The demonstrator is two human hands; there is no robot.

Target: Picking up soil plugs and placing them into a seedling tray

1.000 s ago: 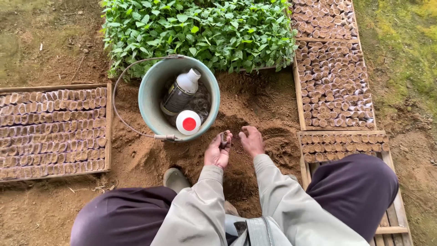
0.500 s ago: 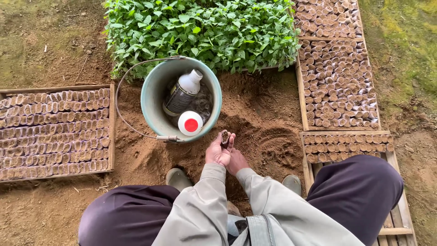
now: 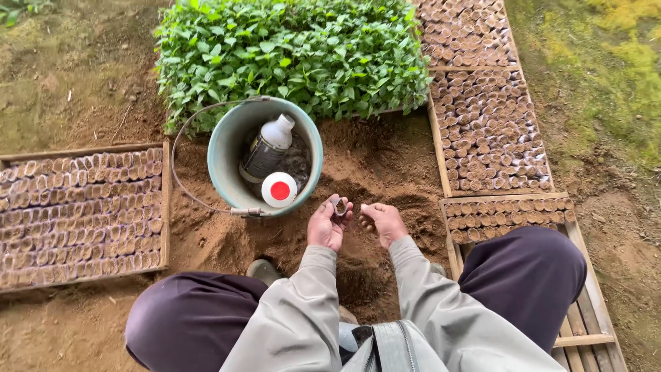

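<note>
left hand [image 3: 326, 226]: just below the bucket [image 3: 222, 155] rim, fingers curled around a small soil-filled pot [image 3: 339, 206], held upright
right hand [image 3: 383, 222]: right of the bucket, close beside the left hand but apart from it; fingers loosely bunched, pinching what looks like soil, can't tell for sure
done: left tray [image 3: 82, 215], left of the bucket, looks full of packed pots; right-hand trays [image 3: 490, 131] mostly full too
left: nearest tray row [image 3: 506, 213], right of the bucket, has bare slats below it; pot in hand not yet placed
soil pile [image 3: 385, 172]: loose, between the bucket and the right-hand trays
hidden: bucket bottom behind the bottle [image 3: 267, 148] and red-dot cap [image 3: 279, 189]; pot fill level too small to read; ground near the knees blocked by sleeves
</note>
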